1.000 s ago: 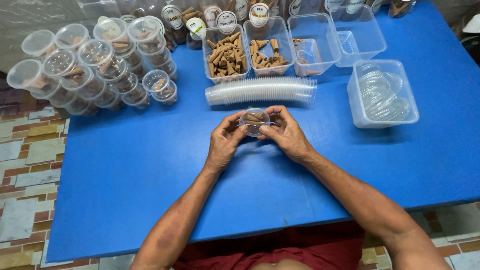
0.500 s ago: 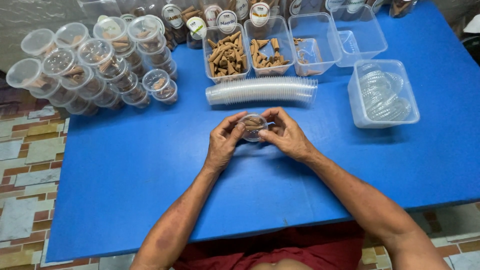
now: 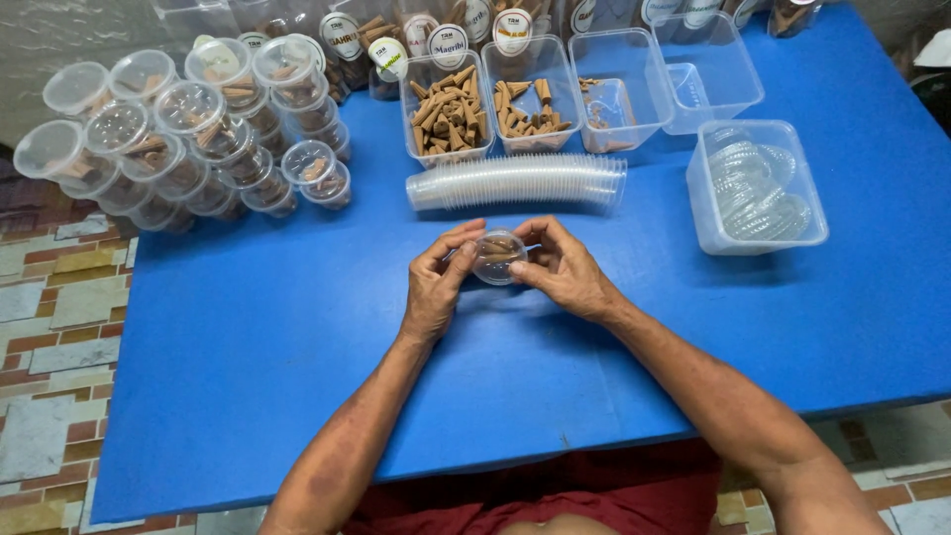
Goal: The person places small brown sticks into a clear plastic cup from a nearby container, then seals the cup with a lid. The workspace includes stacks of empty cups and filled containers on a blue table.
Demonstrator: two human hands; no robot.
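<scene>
Above the middle of the blue table (image 3: 248, 327), a small clear round cup (image 3: 498, 256) with brown cones inside sits pinched between both hands; the left hand (image 3: 438, 282) curls its fingers against the cup's left side, the right hand (image 3: 565, 267) presses fingertips on the right side; just beyond lies a sideways stack of empty clear cups (image 3: 517, 182); further back stand tubs of brown cones (image 3: 448, 119); filled lidded cups (image 3: 168, 134) pile at the left; a tub of clear lids (image 3: 758, 188) sits at the right.
</scene>
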